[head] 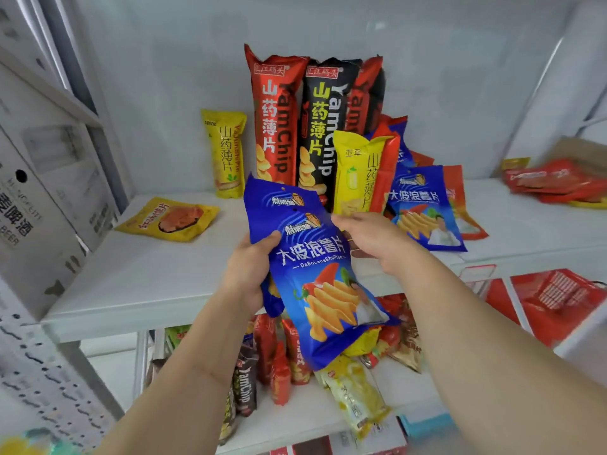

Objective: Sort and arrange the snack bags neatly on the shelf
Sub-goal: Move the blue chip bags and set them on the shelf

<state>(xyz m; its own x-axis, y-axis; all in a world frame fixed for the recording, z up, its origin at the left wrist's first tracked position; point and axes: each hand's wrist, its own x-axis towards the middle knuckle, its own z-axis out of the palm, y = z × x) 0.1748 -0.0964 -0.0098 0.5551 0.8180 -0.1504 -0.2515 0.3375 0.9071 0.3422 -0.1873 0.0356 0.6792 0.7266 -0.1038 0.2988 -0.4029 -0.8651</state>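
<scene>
My left hand (251, 267) grips two stacked blue chip bags (315, 277) by their left edge, in front of the white shelf (138, 277). My right hand (368, 238) pinches the upper right edge of the front blue bag. Behind them, tall red (276, 116) and black (323, 126) YamChip bags stand against the back wall. A yellow and a red bag (364, 172) lean in front of those. Another blue bag (423, 208) leans at the right. A small yellow bag (226, 152) stands at the left, and a flat yellow packet (169, 220) lies on the shelf.
Grey beer cartons (36, 205) fill the left side. Red packets (555, 182) lie at the shelf's far right. The lower shelf (312, 418) holds several mixed snack bags. A red basket (565, 293) sits lower right.
</scene>
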